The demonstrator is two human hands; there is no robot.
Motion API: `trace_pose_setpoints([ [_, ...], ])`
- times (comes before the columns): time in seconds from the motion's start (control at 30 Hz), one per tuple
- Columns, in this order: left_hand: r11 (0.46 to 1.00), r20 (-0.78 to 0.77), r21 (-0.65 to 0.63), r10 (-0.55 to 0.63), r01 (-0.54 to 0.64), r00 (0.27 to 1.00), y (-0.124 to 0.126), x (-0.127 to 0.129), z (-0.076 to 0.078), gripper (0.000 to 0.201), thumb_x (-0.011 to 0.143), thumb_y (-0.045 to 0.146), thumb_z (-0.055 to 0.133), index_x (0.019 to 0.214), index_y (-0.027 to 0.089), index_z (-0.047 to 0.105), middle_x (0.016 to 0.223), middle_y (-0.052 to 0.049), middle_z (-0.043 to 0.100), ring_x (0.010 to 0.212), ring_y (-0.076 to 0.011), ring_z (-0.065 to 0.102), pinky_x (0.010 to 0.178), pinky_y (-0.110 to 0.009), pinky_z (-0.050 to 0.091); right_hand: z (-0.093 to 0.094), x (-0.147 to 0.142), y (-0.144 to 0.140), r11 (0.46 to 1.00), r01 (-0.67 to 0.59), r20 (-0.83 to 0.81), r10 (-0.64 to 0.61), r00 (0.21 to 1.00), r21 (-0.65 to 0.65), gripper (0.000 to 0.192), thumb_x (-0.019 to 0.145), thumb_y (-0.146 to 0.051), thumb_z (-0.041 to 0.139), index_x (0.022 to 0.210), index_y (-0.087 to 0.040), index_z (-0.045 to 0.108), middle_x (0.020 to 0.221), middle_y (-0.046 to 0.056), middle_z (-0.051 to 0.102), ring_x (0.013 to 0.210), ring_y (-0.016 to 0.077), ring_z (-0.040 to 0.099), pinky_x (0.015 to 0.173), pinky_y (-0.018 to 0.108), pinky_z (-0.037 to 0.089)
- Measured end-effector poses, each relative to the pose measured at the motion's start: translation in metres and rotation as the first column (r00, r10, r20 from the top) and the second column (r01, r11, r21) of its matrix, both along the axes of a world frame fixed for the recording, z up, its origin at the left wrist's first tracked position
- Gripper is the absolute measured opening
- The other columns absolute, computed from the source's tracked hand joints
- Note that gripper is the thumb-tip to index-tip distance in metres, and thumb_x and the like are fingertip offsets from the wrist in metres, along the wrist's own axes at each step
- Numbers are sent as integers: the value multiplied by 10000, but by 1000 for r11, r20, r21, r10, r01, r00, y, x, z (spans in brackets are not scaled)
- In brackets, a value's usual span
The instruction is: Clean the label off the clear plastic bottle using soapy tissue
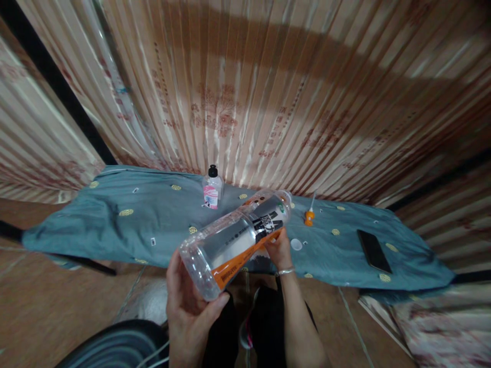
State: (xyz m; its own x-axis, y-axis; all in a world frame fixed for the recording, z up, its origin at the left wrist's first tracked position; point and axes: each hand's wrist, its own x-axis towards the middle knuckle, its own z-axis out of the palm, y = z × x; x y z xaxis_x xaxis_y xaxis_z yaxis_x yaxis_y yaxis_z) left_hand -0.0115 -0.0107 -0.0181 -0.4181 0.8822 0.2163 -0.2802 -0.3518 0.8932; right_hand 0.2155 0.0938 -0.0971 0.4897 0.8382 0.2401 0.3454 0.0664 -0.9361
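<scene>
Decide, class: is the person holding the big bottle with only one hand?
No: the left hand holds the bottle at its base end, and the right hand holds it nearer the neck.
</scene>
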Motion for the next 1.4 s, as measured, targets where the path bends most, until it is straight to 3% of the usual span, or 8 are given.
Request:
trace_pose_setpoints([
  [0.33, 1000, 20, -29, -8, 9, 1000, 0, 1, 3, 886, 659, 283, 1012, 1471, 406, 679, 1642, -48, 586, 1350, -303, 687, 979, -265, 601, -6, 0, 1, 1000, 0, 13, 0, 1000, 4, 564, 657, -460, 846, 1102, -197, 619, 917, 71, 782, 811, 252, 744, 717, 360, 627],
  [0.57, 999, -33, 15, -37, 38, 999, 1, -5, 3, 875, 657, 242, 1010, 1441, 463, 692, 1531, 11, 684, 1302, -224, 714, 969, -195, 583, -7, 1, 1, 1000, -11, 1, 11, 1000, 20, 600, 653, -488, 832, 1125, -185, 618, 964, 98, 782, 863, 275, 757, 765, 389, 640],
  [0.83, 1000, -4, -6, -10, 10, 1000, 0, 0, 3, 886, 668, 275, 1008, 1476, 415, 673, 1611, -46, 616, 1329, -287, 700, 965, -249, 600, -10, 3, 2, 1000, 1, 14, -1, 1000, 14, 555, 636, -441, 841, 1086, -223, 602, 950, 85, 788, 867, 262, 765, 745, 340, 630],
  [1.0, 1000, -12, 6, -19, 19, 1000, 0, 0, 6, 874, 658, 284, 1015, 1454, 433, 688, 1562, -35, 658, 1298, -272, 716, 962, -241, 593, -10, 2, 1, 1000, -27, 8, 27, 1000, 5, 560, 680, -465, 810, 1127, -211, 587, 976, 93, 792, 863, 262, 772, 739, 349, 636],
  [1.4, 999, -15, 25, -35, 35, 999, 2, -4, 6, 887, 655, 234, 1009, 1461, 406, 683, 1476, -38, 719, 1282, -279, 732, 943, -251, 615, -2, -3, 0, 1000, 1, -41, -1, 999, 9, 517, 621, -377, 826, 1046, -254, 559, 941, 76, 791, 870, 264, 774, 731, 334, 632],
])
